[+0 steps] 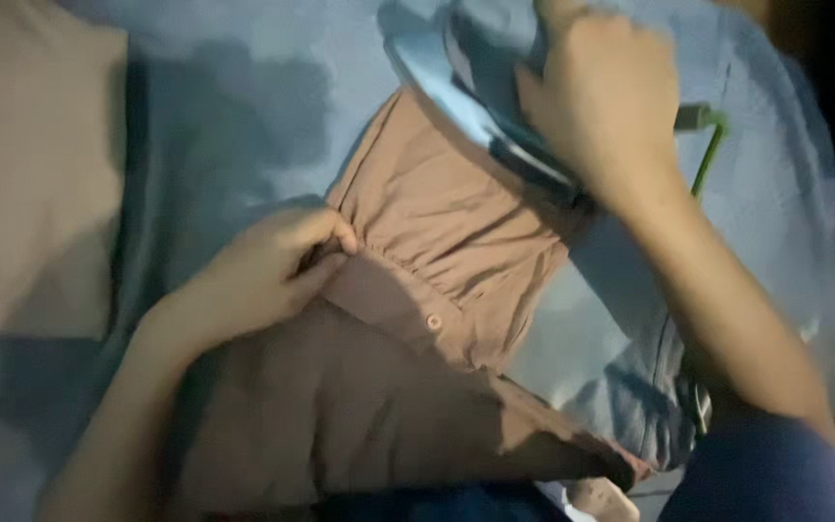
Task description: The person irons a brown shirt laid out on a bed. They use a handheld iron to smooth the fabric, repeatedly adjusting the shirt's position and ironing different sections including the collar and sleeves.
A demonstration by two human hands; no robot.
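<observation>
Gripping the handle of a light blue iron point(480, 92), my right hand point(603, 97) is closed over its top, fingers wrapped round so the handle itself is mostly hidden from the head camera. From this view I see the iron tilted, its pale soleplate edge running diagonally from upper left to lower right, resting against the upper end of a brown garment point(427, 261). My left hand point(268, 271) is curled shut at the left edge of that garment, thumb and fingers pinching a fold of the brown cloth right where a gathered seam meets a flat band. On that band, just to the right of my left hand, sits a small round button point(433, 321). The gathered section of the garment runs up from the band toward the iron, creased and wrinkled, while a wider stretch of the same brown cloth spreads down toward me in shadow. All of it lies on a blue cloth cover point(234, 116) that fills most of the surface. A green cord point(709, 159) comes off the back of the iron beside my right wrist and drops down along my forearm. At the far left a beige cloth point(31, 174) lies flat on the blue cover, well apart from both hands.
</observation>
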